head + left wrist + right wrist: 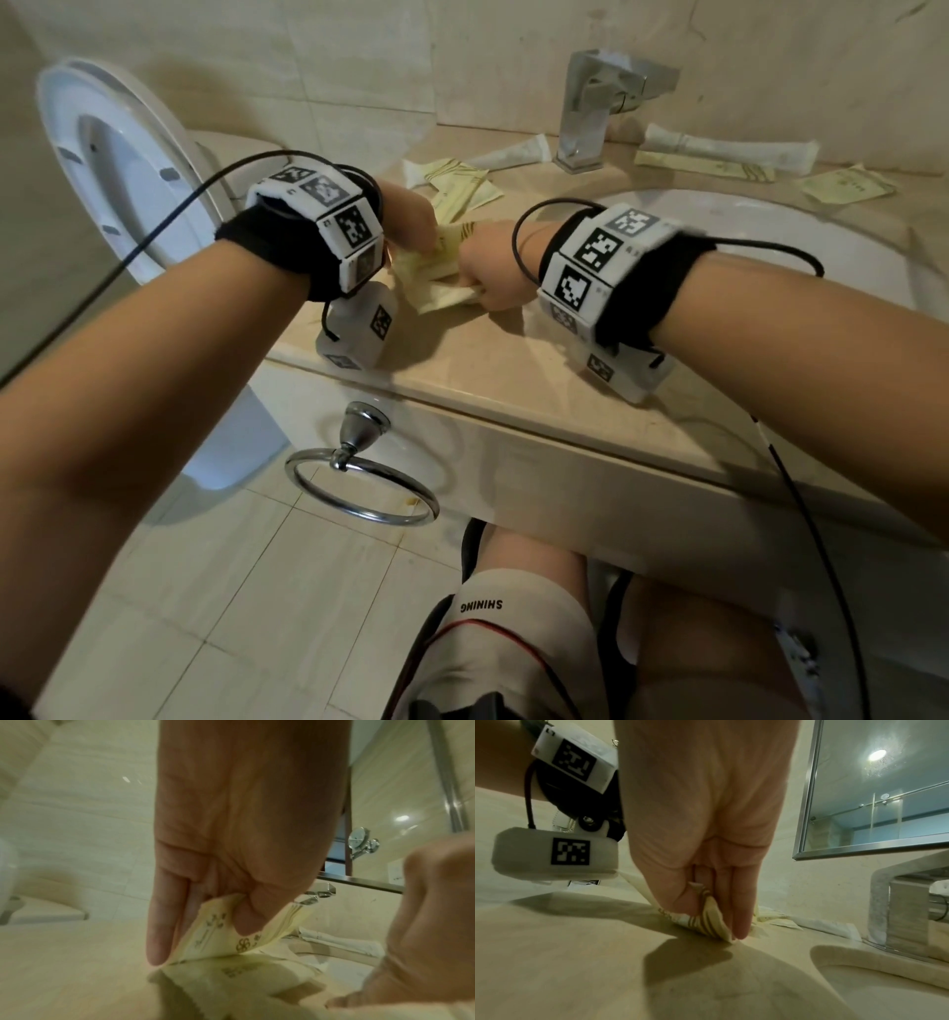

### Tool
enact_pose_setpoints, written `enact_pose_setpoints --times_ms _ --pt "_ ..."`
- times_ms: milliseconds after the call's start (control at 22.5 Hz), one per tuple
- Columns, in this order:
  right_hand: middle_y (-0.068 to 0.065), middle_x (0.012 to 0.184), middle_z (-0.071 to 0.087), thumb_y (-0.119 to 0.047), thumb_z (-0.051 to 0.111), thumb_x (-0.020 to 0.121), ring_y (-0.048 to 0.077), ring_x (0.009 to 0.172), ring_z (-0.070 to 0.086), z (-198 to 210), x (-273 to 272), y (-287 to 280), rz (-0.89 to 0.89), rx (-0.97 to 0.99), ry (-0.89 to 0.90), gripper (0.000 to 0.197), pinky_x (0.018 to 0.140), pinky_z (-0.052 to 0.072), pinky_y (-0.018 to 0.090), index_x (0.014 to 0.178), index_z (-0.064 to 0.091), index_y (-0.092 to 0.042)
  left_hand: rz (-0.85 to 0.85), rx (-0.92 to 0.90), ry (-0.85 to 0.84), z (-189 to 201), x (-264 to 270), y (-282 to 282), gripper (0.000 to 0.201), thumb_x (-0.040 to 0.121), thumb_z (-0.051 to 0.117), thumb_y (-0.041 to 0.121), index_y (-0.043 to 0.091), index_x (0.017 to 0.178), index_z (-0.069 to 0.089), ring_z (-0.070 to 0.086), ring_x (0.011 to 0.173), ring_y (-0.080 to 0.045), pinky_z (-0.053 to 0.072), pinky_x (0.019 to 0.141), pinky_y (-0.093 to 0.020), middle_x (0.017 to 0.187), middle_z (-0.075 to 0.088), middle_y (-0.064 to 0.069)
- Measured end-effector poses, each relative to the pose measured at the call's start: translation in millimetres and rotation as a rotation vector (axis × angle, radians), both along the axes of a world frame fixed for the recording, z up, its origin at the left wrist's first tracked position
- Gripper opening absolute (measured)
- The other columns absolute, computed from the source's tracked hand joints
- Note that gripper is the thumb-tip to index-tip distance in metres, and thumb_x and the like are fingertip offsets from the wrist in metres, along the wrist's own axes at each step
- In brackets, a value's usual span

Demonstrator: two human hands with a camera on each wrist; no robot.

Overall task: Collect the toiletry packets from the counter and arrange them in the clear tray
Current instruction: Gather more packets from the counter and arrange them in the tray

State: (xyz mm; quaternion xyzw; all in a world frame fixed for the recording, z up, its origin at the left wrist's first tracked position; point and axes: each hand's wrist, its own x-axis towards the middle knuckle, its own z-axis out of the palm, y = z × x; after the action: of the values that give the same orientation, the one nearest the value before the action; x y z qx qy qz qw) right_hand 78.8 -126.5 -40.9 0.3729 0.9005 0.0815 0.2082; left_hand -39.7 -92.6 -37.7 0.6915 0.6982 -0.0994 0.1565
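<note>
Several pale yellow toiletry packets (436, 262) lie bunched on the beige counter (513, 370) between my two hands. My left hand (416, 231) pinches one printed packet (270, 935) between thumb and fingers, lifting its edge off another packet (231, 975) lying flat. My right hand (482, 282) pinches a striped packet (713, 914) down at the counter surface. More packets (462, 185) lie behind the hands, and further ones (847, 187) sit right of the faucet with two white tubes (719, 149). The clear tray is in no view.
A chrome faucet (601, 103) stands at the back, above the white sink (770, 231) on the right. A toilet (118, 169) with its lid raised is on the left. A towel ring (359, 483) hangs below the counter edge. A mirror (885, 791) is on the wall.
</note>
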Motion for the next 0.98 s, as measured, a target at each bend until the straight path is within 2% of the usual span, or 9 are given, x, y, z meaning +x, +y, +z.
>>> enact_pose_setpoints --times_ms 133,222,311,400,444,533,622,800,978 --pt "0.005 0.061 0.042 -0.011 0.047 0.093 0.021 0.059 0.041 -1 2 4 -0.045 -0.032 0.026 0.017 0.057 0.035 0.026 0.086 0.060 -0.003 0.094 0.104 -0.188 1 -7 -7 0.004 0.096 0.045 0.006 0.008 0.100 0.046 0.052 0.090 -0.024 0.045 0.058 -0.025 0.102 0.052 -0.012" --pt "0.009 0.071 0.050 -0.010 0.047 0.091 0.024 0.068 0.046 -1 12 3 -0.082 -0.066 0.140 0.023 0.067 0.040 0.029 0.097 0.066 0.002 0.184 0.185 -0.313 4 -9 -8 0.014 0.097 0.043 0.008 0.004 0.105 0.053 0.053 0.090 -0.024 0.051 0.067 -0.035 0.104 0.053 -0.016" --pt "0.009 0.072 0.051 -0.010 0.051 0.088 0.025 0.077 0.048 2 27 1 -0.111 -0.055 0.286 0.020 0.067 0.039 0.028 0.091 0.067 0.002 0.255 0.283 -0.420 11 -9 -11 0.020 0.097 0.041 0.010 0.004 0.100 0.060 0.056 0.094 -0.025 0.053 0.087 -0.041 0.117 0.058 -0.022" --pt "0.006 0.068 0.052 -0.009 0.054 0.086 0.023 0.078 0.050 7 46 0 -0.190 -0.051 0.424 0.015 0.057 0.038 0.024 0.078 0.066 -0.003 0.311 0.311 -0.528 17 -6 -10 0.018 0.096 0.043 0.008 0.009 0.083 0.056 0.061 0.108 -0.029 0.052 0.095 -0.042 0.128 0.058 -0.020" --pt "0.006 0.071 0.054 -0.009 0.055 0.085 0.022 0.079 0.052 9 56 1 -0.261 -0.053 0.527 0.013 0.055 0.039 0.024 0.079 0.066 -0.005 0.345 0.298 -0.662 19 -1 -9 0.016 0.095 0.043 0.005 0.007 0.091 0.057 0.060 0.114 -0.031 0.052 0.094 -0.042 0.128 0.057 -0.019" --pt "0.008 0.081 0.060 -0.006 0.055 0.086 0.021 0.082 0.058 14 83 1 -0.476 -0.116 0.866 0.012 0.054 0.050 0.024 0.086 0.067 -0.003 0.378 0.208 -1.077 24 17 -8 0.030 0.096 0.035 0.002 0.002 0.123 0.048 0.058 0.113 -0.029 0.055 0.085 -0.038 0.121 0.057 -0.013" --pt "0.011 0.094 0.062 -0.001 0.052 0.088 0.022 0.084 0.062 15 103 0 -0.716 -0.281 1.193 0.016 0.057 0.057 0.027 0.099 0.064 0.002 0.368 0.098 -1.408 26 32 -11 0.031 0.097 0.027 0.001 0.005 0.125 0.041 0.060 0.104 -0.025 0.056 0.077 -0.033 0.108 0.059 -0.008" --pt "0.006 0.089 0.061 0.004 0.037 0.091 0.016 0.075 0.061 15 140 -4 -0.985 -0.561 1.607 0.021 0.069 0.057 0.033 0.083 0.049 -0.011 0.298 -0.017 -1.624 24 69 -11 0.029 0.097 0.025 0.001 0.010 0.103 0.051 0.065 0.092 -0.021 0.060 0.068 -0.030 0.102 0.064 -0.007" --pt "0.004 0.086 0.061 0.004 0.030 0.089 0.015 0.077 0.062 21 169 -9 -1.025 -0.638 1.814 0.023 0.058 0.052 0.029 0.086 0.048 -0.011 0.232 -0.075 -1.711 24 101 -11 0.032 0.095 0.024 -0.001 0.010 0.103 0.053 0.066 0.089 -0.023 0.060 0.060 -0.029 0.100 0.065 -0.008"
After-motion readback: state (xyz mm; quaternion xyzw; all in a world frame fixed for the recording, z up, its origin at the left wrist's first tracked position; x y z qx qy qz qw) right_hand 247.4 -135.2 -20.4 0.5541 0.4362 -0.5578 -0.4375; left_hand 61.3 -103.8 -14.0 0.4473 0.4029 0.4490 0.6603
